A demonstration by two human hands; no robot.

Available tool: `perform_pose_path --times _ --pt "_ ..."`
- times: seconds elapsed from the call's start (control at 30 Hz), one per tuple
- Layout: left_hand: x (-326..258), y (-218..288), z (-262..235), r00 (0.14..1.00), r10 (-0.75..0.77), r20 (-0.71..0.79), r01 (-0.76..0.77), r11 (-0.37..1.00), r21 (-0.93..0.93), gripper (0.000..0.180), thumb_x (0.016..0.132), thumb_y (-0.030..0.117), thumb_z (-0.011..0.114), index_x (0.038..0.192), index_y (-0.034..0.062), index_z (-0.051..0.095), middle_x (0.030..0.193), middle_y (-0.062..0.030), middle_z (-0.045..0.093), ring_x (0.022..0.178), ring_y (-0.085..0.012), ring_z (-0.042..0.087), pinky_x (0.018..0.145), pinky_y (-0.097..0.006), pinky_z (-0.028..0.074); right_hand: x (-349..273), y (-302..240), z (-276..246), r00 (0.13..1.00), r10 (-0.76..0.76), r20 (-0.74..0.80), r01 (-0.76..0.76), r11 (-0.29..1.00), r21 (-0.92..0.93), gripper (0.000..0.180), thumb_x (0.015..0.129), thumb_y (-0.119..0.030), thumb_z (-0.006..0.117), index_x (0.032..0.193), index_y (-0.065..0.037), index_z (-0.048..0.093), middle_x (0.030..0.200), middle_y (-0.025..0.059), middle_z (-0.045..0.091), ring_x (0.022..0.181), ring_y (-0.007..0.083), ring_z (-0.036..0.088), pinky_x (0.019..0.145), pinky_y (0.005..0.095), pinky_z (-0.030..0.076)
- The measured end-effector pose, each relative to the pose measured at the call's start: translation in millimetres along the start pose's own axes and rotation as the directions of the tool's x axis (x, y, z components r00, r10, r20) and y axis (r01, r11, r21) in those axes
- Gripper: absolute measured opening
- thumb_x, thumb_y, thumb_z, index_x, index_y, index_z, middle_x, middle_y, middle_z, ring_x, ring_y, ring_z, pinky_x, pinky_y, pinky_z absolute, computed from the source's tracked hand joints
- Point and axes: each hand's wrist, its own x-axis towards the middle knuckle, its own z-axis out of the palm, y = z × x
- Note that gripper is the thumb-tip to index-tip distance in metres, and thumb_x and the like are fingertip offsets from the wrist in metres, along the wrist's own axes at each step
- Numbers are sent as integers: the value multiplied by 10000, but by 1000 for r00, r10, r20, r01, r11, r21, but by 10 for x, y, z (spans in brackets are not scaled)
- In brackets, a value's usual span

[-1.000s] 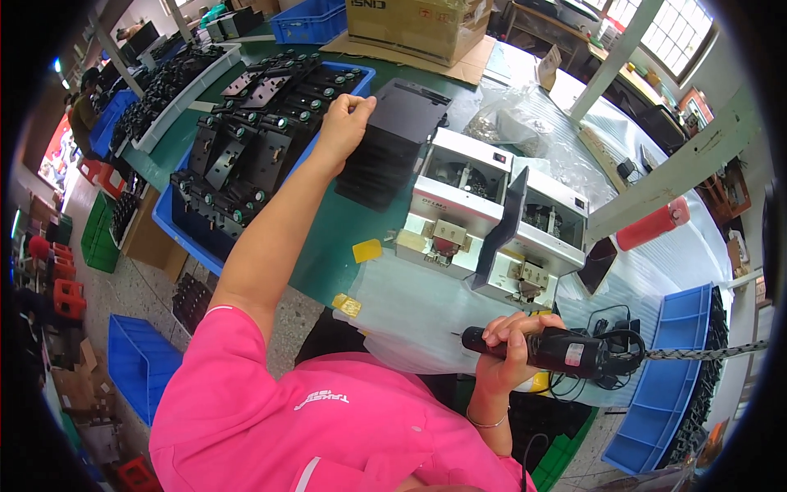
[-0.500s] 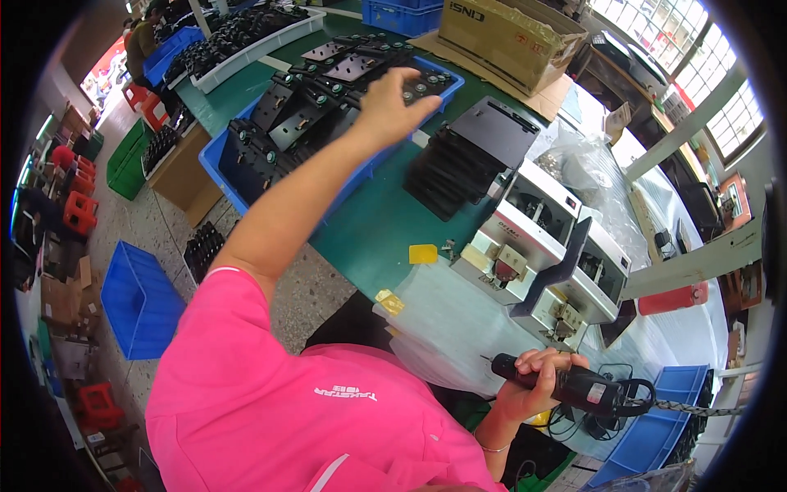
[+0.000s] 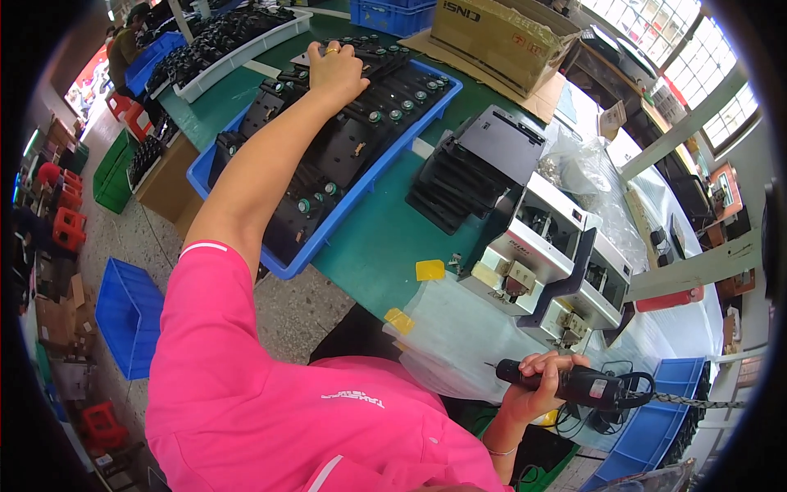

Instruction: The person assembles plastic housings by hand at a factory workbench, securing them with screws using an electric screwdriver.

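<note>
Head view, fisheye, looking down over a green worktable (image 3: pixel 385 246). Biggest item on it: blue tray (image 3: pixel 328 238) at upper left of the bench, packed with black metal plates (image 3: pixel 344 148) carrying round silver-green knobs. Beyond it a white tray (image 3: pixel 246 51) of dark parts, then a cardboard box (image 3: pixel 492 37) at the far edge. Right of the blue tray sits a stack of black panels (image 3: pixel 467 176), fanned and leaning. Next right, two white-grey machine housings (image 3: pixel 549 262) side by side on clear plastic sheeting (image 3: pixel 459 328), open fronts facing the person, a black panel standing between them. Blue bins on the floor at left (image 3: pixel 127 316) and lower right (image 3: pixel 656 418).

Person in pink sleeve (image 3: pixel 229 353). Left hand (image 3: pixel 334 70) stretched far out over the blue tray, palm down, fingers spread a little and pressed flat on top of a black plate at the tray's far end; ring on one finger. Whether it grips anything, cannot tell. Right hand (image 3: pixel 537 389) low at right, near the body, fingers wrapped tight round a black electric screwdriver (image 3: pixel 566 384) held roughly level, tip pointing left, cable and chain trailing right. Screwdriver is just in front of the nearer housing, not touching it.

Small stuff: two yellow pads (image 3: pixel 429 270) on the table edge between tray and housings.
</note>
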Motion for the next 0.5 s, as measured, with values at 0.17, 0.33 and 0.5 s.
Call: perform_pose_path --times 0.17,0.33,0.5 --pt "35 32 34 973 221 -73 -205 962 179 153 815 197 632 866 116 750 946 -44 669 1102 -230 562 1034 -522 265 -37 -19 8 1000 19 -18 -19 1000 -5 424 825 -54 637 1180 -57 406 624 41 458 501 153 466 473 294 444" --pt "98 146 82 904 405 -138 -338 873 353 108 806 125 614 819 97 718 937 -29 656 1061 -198 585 983 -460 352 -118 -72 -44 987 154 -50 -150 986 79 464 803 -62 682 1155 -129 388 672 26 445 568 157 454 474 295 425" --pt "3 -27 -157 886 423 -189 -330 863 383 117 796 210 643 880 128 647 949 11 566 1075 -165 534 989 -418 320 -8 -77 -1 997 -28 67 19 992 128 422 837 -28 613 1185 -91 383 688 56 480 561 169 470 488 322 450"
